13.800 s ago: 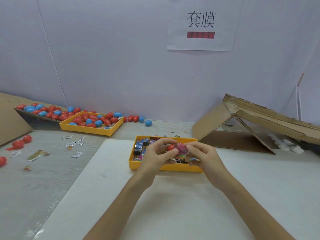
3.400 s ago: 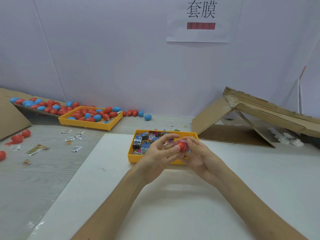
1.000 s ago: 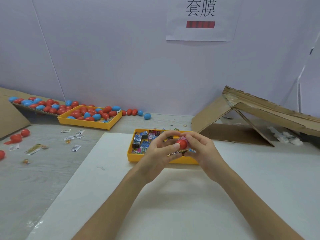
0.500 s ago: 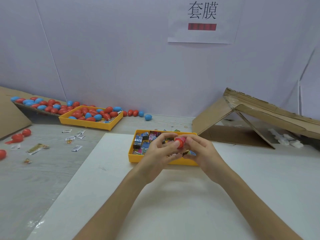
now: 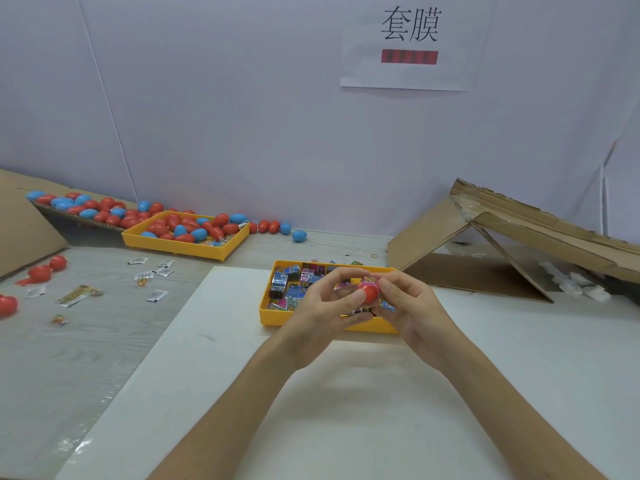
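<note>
A small red plastic egg (image 5: 369,291) with a printed sleeve around its upper part is held above the near yellow tray (image 5: 277,318). My left hand (image 5: 325,308) pinches it from the left with thumb and fingers. My right hand (image 5: 410,306) grips it from the right, fingers curled round its top. The tray sits on a white board (image 5: 311,393) and holds several small printed film sleeves (image 5: 292,289) in blue, pink and black.
A second yellow tray (image 5: 188,249) of red and blue eggs stands at the back left, with more eggs on a cardboard ramp (image 5: 79,211) and loose eggs (image 5: 298,235) by the wall. Paper scraps (image 5: 156,295) litter the grey table. A collapsed cardboard box (image 5: 512,251) lies right.
Both hands have kept the egg between them over the tray. The egg has turned slightly in the fingers and the sleeve sits around its top.
</note>
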Motion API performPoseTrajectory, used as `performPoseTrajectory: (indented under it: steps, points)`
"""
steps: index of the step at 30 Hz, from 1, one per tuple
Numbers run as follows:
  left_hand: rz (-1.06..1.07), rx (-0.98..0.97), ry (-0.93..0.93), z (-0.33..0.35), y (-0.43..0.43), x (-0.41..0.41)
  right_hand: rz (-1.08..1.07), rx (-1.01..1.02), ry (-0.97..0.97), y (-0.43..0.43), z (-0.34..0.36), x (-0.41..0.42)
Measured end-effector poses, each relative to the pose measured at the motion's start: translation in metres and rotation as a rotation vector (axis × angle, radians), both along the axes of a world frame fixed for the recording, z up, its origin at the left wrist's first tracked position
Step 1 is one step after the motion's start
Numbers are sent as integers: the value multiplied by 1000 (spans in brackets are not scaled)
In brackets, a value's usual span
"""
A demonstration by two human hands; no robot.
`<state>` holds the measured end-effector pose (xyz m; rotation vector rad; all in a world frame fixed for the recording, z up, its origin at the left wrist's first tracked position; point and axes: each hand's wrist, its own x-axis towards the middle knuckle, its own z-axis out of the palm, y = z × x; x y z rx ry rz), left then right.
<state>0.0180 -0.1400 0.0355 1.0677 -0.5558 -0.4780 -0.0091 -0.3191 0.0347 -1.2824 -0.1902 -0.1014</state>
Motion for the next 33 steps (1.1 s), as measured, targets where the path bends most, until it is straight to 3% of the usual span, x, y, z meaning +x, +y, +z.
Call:
performPoseTrajectory:
  steps: [13,20,29,33]
  points:
    - [74,52,-69,1,-2,1,18,-2,-19,0,4,-2]
    - [98,-17,-75,0,-3,0,3,-34,-57,0,3,-2]
    - [172,-3,-71,0,-4,1,-65,-265,-141,4,2,-4]
    - [170,28,-117,1,-3,1,8,-120,-96,2,5,-6]
